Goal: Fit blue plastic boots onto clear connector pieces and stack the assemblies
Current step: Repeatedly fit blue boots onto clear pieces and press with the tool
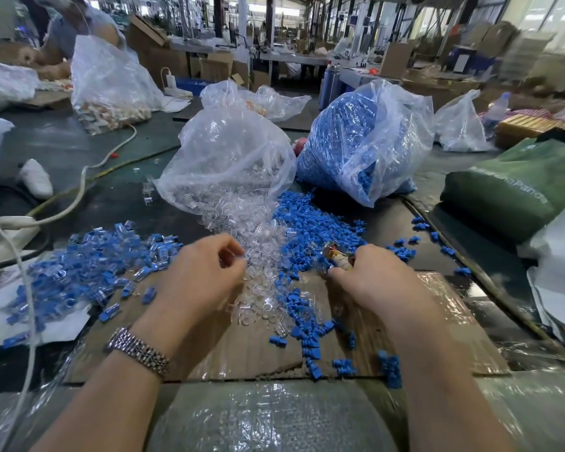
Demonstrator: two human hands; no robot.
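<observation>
Bubble wrap (268, 415) covers the near table edge, taped cardboard sheet (242, 350) just beyond it. Left hand (199, 272), metal watch (139, 352) on the wrist, fingers curled and pinching a clear connector piece (232, 259) over the clear pile (258, 288). Right hand (369, 278) grips a small object with a colored wrapper (338, 257); can't tell what it is. Loose blue boots (313, 230) lie right of the clear pile, some scattered on the cardboard. Finished assemblies (88, 265) heaped at left. Clear-parts bag (229, 158) and blue-boot bag (362, 138) stand behind, both spilling open. Green bag (516, 187) at right carries white lettering, partly readable: "...Panda".
</observation>
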